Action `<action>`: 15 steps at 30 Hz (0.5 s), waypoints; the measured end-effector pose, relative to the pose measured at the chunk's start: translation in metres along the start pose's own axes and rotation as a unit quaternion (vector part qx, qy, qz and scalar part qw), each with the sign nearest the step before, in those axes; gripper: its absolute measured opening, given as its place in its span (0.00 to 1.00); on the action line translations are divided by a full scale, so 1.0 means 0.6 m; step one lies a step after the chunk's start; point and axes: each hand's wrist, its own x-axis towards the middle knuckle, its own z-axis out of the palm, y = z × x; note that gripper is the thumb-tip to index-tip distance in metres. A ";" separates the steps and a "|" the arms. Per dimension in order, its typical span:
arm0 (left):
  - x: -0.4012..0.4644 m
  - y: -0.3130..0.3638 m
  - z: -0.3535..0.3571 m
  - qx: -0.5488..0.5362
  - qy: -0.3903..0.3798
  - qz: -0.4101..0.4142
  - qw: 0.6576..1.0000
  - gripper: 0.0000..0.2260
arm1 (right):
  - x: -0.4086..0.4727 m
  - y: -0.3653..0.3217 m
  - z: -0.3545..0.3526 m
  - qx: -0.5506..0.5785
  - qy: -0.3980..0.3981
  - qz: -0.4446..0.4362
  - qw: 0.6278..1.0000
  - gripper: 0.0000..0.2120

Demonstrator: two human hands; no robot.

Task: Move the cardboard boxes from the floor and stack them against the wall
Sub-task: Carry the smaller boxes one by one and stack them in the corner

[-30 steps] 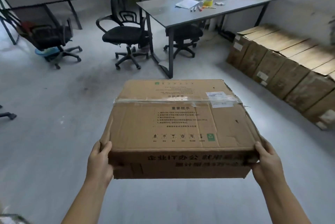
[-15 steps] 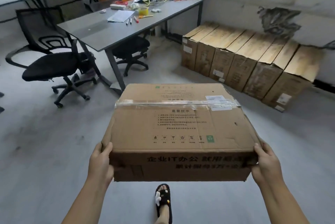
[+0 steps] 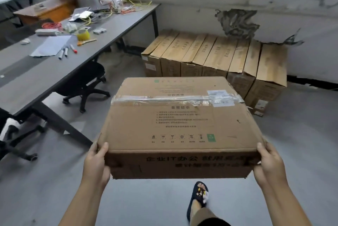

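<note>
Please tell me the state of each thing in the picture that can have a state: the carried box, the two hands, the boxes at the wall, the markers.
carried cardboard box: taped shut, held off the floor.
left hand: grips the box's near left corner.
right hand: grips the near right corner.
row of boxes: standing on edge side by side against the wall.
markers: lying capped on the desk.
office chair: pushed under the desk, unoccupied.

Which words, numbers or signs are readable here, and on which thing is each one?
"企业IT办公" on the near side of the carried box; the rest of that line and the line under it are blurred.
"重要提示" on its top; the numbered lines below are too small.
A row of handling pictograms and a green square near its front edge: captions unreadable.
White label on its tape: unreadable.
Print on the stacked boxes: too blurred.
</note>
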 end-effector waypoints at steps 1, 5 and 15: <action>0.028 0.007 0.036 -0.002 0.004 -0.004 1.000 0.10 | 0.036 -0.012 0.015 -0.002 0.002 0.002 1.000 0.13; 0.126 0.040 0.172 -0.016 0.003 -0.019 1.000 0.10 | 0.175 -0.079 0.080 0.004 0.007 0.001 1.000 0.12; 0.404 0.102 0.364 -0.030 0.013 -0.014 0.999 0.09 | 0.451 -0.130 0.286 0.010 0.014 0.002 1.000 0.13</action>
